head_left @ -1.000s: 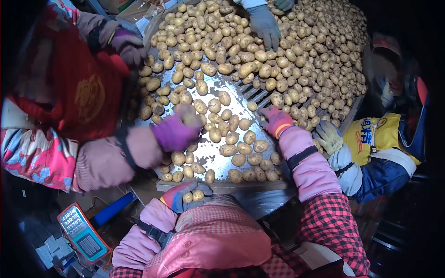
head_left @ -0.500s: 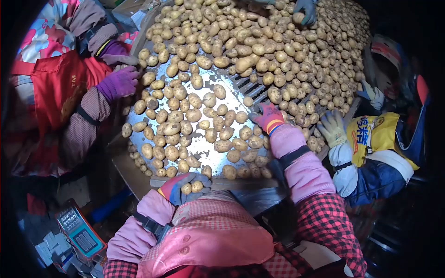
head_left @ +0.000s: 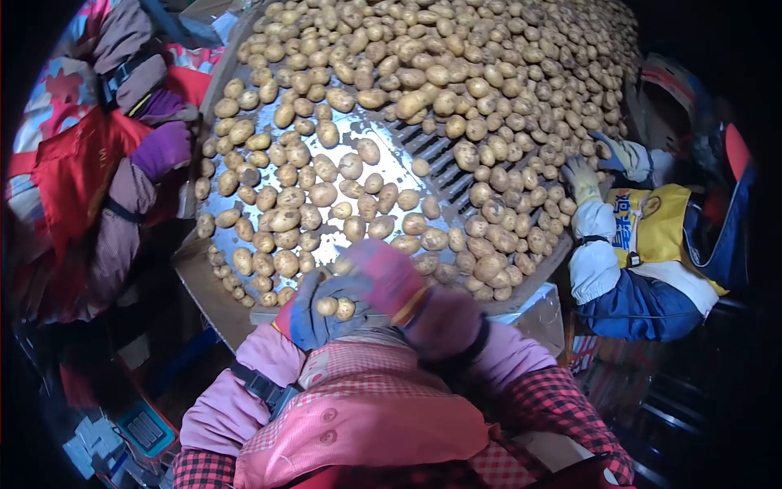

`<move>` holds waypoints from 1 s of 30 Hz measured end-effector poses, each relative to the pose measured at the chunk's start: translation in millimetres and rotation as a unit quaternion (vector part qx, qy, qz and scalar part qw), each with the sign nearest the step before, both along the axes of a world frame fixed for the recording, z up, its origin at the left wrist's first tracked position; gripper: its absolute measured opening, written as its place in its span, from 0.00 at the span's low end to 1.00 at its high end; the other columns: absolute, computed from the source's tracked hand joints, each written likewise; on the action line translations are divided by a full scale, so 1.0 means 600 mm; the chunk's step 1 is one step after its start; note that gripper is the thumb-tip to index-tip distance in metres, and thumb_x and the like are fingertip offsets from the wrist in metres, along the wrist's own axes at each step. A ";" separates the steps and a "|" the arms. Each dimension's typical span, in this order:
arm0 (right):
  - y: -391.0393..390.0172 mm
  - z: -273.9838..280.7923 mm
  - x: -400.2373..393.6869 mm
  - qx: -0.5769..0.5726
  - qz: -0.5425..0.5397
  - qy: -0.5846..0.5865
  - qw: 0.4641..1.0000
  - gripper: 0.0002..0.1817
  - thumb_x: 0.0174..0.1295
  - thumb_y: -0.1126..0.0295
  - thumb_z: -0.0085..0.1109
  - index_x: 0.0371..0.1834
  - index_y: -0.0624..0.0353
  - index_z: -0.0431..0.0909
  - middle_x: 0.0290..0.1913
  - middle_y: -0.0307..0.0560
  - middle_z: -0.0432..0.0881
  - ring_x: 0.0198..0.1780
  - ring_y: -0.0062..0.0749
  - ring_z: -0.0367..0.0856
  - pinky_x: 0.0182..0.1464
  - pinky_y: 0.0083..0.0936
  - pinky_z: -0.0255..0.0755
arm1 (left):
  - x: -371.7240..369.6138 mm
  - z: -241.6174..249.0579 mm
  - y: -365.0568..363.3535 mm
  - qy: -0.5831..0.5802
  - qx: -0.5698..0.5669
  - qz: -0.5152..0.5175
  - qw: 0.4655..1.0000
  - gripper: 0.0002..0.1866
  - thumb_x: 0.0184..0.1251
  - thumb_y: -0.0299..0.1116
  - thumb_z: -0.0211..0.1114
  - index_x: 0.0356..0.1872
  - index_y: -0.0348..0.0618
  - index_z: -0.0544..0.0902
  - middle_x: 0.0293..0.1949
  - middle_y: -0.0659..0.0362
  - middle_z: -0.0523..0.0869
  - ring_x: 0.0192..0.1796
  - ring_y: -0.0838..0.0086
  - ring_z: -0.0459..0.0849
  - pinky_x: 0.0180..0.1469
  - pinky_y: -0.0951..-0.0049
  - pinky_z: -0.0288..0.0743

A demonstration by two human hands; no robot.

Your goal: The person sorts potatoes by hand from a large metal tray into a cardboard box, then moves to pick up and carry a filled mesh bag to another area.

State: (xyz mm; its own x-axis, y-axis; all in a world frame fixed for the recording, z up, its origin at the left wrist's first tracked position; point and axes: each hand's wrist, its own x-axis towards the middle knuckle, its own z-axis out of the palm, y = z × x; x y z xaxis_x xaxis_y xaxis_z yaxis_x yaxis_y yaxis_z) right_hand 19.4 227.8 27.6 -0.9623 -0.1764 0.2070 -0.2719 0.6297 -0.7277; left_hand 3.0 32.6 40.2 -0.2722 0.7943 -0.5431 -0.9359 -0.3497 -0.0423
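Note:
Gloved in grey and blue, my left hand (head_left: 326, 314) is cupped at the near edge of the metal table (head_left: 358, 129), holding small potatoes (head_left: 336, 307). My right hand (head_left: 383, 277), in a pink-red glove, is smeared by motion just right of my left hand, over the near edge; its fingers are blurred and whatever they hold cannot be made out. Loose potatoes (head_left: 323, 194) lie scattered on the metal surface beyond both hands. A dense heap of potatoes (head_left: 521, 65) covers the far and right parts.
At the left stands a person in a red apron (head_left: 81, 171) with purple gloves. Another person in a yellow vest (head_left: 652, 224) reaches into the heap's right side. Dark slats (head_left: 440, 159) show mid-table. A device with a teal face (head_left: 147, 428) is at the lower left.
My right hand has moved from the slats back toward my left hand. The left person's gloves have drawn away from the table, and the hands at the far edge are out of view.

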 end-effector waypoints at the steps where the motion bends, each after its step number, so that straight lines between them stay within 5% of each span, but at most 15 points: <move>1: -0.028 0.004 0.018 0.043 0.090 -0.063 0.993 0.21 0.56 0.64 0.65 0.53 0.56 0.80 0.45 0.49 0.81 0.48 0.46 0.81 0.48 0.38 0.76 | 0.004 -0.014 -0.010 -0.007 0.128 0.049 0.991 0.32 0.80 0.54 0.35 0.62 0.35 0.71 0.58 0.51 0.80 0.59 0.60 0.80 0.62 0.59 0.75; 2: -0.030 0.026 0.024 0.042 0.088 -0.065 0.993 0.21 0.56 0.64 0.65 0.53 0.56 0.80 0.45 0.49 0.81 0.48 0.46 0.81 0.48 0.38 0.76 | 0.003 -0.010 -0.012 -0.009 0.128 0.048 0.991 0.32 0.80 0.54 0.35 0.62 0.35 0.71 0.58 0.51 0.80 0.59 0.60 0.80 0.62 0.59 0.75; 4: -0.025 0.073 0.030 -0.042 0.076 -0.146 0.986 0.21 0.53 0.65 0.66 0.52 0.55 0.80 0.44 0.49 0.81 0.49 0.46 0.81 0.47 0.37 0.77 | -0.001 0.005 -0.024 0.011 -0.074 -0.006 0.997 0.31 0.80 0.53 0.36 0.63 0.35 0.69 0.58 0.50 0.79 0.59 0.60 0.79 0.63 0.58 0.74; 7: 0.071 0.008 0.036 0.159 -0.025 -0.100 0.982 0.20 0.56 0.66 0.64 0.53 0.57 0.79 0.44 0.52 0.82 0.50 0.47 0.81 0.51 0.39 0.75 | 0.016 -0.027 -0.038 -0.035 0.036 0.029 0.998 0.29 0.80 0.50 0.39 0.64 0.33 0.69 0.57 0.50 0.76 0.61 0.58 0.76 0.65 0.60 0.71; 10: 0.172 0.005 0.026 0.155 -0.202 -0.161 0.954 0.27 0.56 0.66 0.65 0.62 0.48 0.73 0.51 0.53 0.79 0.52 0.48 0.80 0.54 0.40 0.75 | 0.009 0.008 -0.022 -0.057 -0.024 0.020 0.998 0.25 0.79 0.46 0.45 0.60 0.33 0.72 0.50 0.55 0.75 0.55 0.63 0.76 0.58 0.66 0.73; 11: 0.192 0.000 0.017 0.189 -0.233 -0.172 0.938 0.28 0.56 0.65 0.65 0.63 0.48 0.72 0.52 0.54 0.79 0.53 0.49 0.79 0.55 0.40 0.75 | 0.007 0.005 -0.019 -0.071 0.101 0.036 0.992 0.21 0.78 0.44 0.48 0.55 0.35 0.73 0.45 0.58 0.74 0.49 0.67 0.75 0.53 0.70 0.73; 12: 0.202 -0.004 0.006 0.189 -0.233 -0.172 0.938 0.28 0.56 0.65 0.65 0.63 0.48 0.72 0.52 0.54 0.79 0.53 0.49 0.79 0.55 0.40 0.75 | 0.008 0.001 -0.018 -0.082 0.225 0.051 0.970 0.17 0.77 0.42 0.50 0.51 0.37 0.74 0.41 0.61 0.73 0.44 0.72 0.73 0.48 0.74 0.73; 16: 0.198 -0.007 -0.053 0.258 -0.214 -0.272 0.902 0.40 0.50 0.62 0.71 0.69 0.42 0.65 0.59 0.53 0.76 0.60 0.49 0.76 0.59 0.40 0.72 | 0.021 0.003 -0.023 -0.054 0.152 0.038 0.986 0.19 0.68 0.47 0.61 0.50 0.45 0.74 0.42 0.62 0.70 0.47 0.69 0.68 0.49 0.69 0.71; 20: 0.179 -0.023 -0.094 0.335 -0.144 -0.322 0.874 0.41 0.48 0.61 0.73 0.70 0.40 0.66 0.58 0.55 0.76 0.58 0.52 0.76 0.61 0.41 0.71 | 0.010 0.062 -0.013 -0.045 0.108 0.007 0.993 0.08 0.73 0.37 0.57 0.43 0.45 0.72 0.36 0.66 0.70 0.39 0.77 0.70 0.42 0.79 0.69; 22: 0.202 -0.072 -0.088 0.175 -0.169 -0.261 0.934 0.40 0.52 0.61 0.71 0.70 0.43 0.65 0.58 0.54 0.77 0.57 0.48 0.78 0.60 0.38 0.72 | 0.011 0.077 -0.015 -0.011 0.040 0.010 0.999 0.06 0.74 0.35 0.55 0.44 0.44 0.72 0.36 0.65 0.70 0.39 0.76 0.70 0.43 0.75 0.69; 23: 0.205 -0.075 -0.081 0.004 -0.125 -0.204 0.971 0.37 0.56 0.65 0.68 0.70 0.50 0.65 0.59 0.49 0.78 0.57 0.40 0.78 0.60 0.31 0.72 | 0.028 0.016 -0.036 0.003 0.100 0.007 0.995 0.17 0.74 0.40 0.54 0.56 0.44 0.70 0.48 0.57 0.71 0.51 0.65 0.71 0.51 0.69 0.71; 24: 0.194 -0.065 -0.069 0.002 -0.127 -0.203 0.971 0.37 0.56 0.65 0.68 0.70 0.50 0.65 0.59 0.49 0.78 0.57 0.40 0.78 0.60 0.31 0.72 | 0.045 -0.044 -0.057 0.017 0.161 0.003 0.987 0.28 0.73 0.46 0.54 0.69 0.43 0.67 0.61 0.49 0.72 0.62 0.53 0.72 0.58 0.62 0.73; 25: 0.177 -0.042 -0.055 -0.251 -0.106 -0.274 0.922 0.36 0.57 0.68 0.66 0.71 0.53 0.65 0.60 0.47 0.77 0.58 0.38 0.77 0.61 0.29 0.71 | 0.047 -0.039 -0.057 0.007 0.137 0.015 0.990 0.28 0.74 0.47 0.52 0.70 0.44 0.66 0.63 0.48 0.71 0.64 0.52 0.72 0.58 0.61 0.74; 26: 0.162 -0.017 -0.043 -0.485 -0.077 -0.321 0.810 0.35 0.57 0.71 0.64 0.71 0.56 0.64 0.61 0.45 0.76 0.60 0.36 0.76 0.61 0.27 0.71 | 0.047 -0.035 -0.055 -0.001 0.115 0.025 0.993 0.29 0.75 0.48 0.51 0.71 0.45 0.66 0.66 0.46 0.70 0.65 0.51 0.72 0.57 0.59 0.75; 30: 0.122 0.069 -0.004 -0.573 -0.043 -0.292 0.764 0.38 0.57 0.75 0.62 0.73 0.56 0.60 0.63 0.46 0.74 0.64 0.37 0.73 0.63 0.29 0.72 | 0.032 -0.017 -0.059 0.025 0.088 -0.075 0.993 0.30 0.75 0.51 0.51 0.71 0.47 0.66 0.67 0.49 0.70 0.66 0.51 0.71 0.57 0.58 0.76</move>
State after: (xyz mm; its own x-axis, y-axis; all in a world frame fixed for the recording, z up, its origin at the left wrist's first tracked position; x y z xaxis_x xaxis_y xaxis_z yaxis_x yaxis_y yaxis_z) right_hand 16.8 301.0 69.2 -0.9477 -0.1315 -0.2908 0.3159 -0.5160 -0.7962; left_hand 22.2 -3.0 30.2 -0.1657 0.9096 -0.3811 -0.9795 -0.1966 -0.0434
